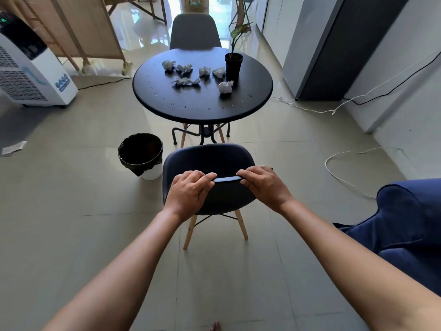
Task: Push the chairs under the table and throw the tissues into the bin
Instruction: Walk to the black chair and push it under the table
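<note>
With both arms extended from the bottom of the frame: left hand [191,191] and right hand [262,186] gripping the top edge of the near chair [210,158] backrest at centre, fingers [205,176] curled over the rim. Chair seat just short of the round black counter [202,103], not yet tucked under. Far chair [194,32] at upper centre. Six crumpled tissues [186,81] on the counter beside a potted plant [233,65]. Bin [140,154] left of the near chair.
</note>
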A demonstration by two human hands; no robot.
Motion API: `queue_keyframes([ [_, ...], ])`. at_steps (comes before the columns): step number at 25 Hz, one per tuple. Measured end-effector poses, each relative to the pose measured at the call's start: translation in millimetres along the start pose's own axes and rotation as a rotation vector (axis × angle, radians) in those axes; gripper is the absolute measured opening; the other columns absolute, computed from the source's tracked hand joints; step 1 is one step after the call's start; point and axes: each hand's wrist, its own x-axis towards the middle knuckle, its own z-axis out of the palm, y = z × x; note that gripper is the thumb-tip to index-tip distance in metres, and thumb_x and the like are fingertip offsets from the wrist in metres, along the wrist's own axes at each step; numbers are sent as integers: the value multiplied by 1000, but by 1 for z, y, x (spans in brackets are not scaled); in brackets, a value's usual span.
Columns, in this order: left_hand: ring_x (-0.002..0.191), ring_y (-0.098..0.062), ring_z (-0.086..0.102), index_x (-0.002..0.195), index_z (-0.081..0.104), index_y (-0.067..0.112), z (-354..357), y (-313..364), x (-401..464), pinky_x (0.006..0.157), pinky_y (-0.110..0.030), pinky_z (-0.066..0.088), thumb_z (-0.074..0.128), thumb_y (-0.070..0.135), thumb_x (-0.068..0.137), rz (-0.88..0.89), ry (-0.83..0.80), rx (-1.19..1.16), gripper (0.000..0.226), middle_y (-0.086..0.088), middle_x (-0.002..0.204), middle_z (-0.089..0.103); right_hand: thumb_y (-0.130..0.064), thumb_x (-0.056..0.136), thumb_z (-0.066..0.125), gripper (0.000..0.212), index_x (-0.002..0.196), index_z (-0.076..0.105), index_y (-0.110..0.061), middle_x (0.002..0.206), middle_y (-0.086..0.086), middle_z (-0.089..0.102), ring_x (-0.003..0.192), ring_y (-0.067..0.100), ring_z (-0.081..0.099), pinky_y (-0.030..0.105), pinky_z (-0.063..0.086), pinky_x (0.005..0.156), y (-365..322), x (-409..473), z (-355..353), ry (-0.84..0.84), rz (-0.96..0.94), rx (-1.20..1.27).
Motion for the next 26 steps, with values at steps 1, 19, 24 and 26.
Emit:
queue_keyframes([
  [1,96,-23,65,121,64,23,4,2,6,84,-38,49,33,38,93,20,3,4,44,0,103,71,-18,91,59,27,115,68,-11,107,10,72,98,30,64,37,51,87,8,2,-2,-2,-7,-19],
  [19,72,-20,63,104,71,22,28,35,4,64,-36,49,36,39,94,24,80,29,40,2,81,68,-20,86,63,22,103,74,-11,90,8,71,82,30,66,38,55,80,34,-23,-3,131,-83,-116],
  [24,76,-22,63,107,70,21,18,36,6,68,-36,51,18,45,96,49,6,4,58,0,85,68,-22,86,61,23,102,74,-11,88,7,71,81,29,67,38,55,81,25,-31,-3,139,-20,-96],
  [26,78,-22,63,109,69,21,16,36,14,70,-38,51,25,46,96,39,-24,4,52,0,86,68,-17,83,68,22,103,74,-10,88,9,71,82,30,66,40,55,84,28,-26,-6,116,7,-75],
])
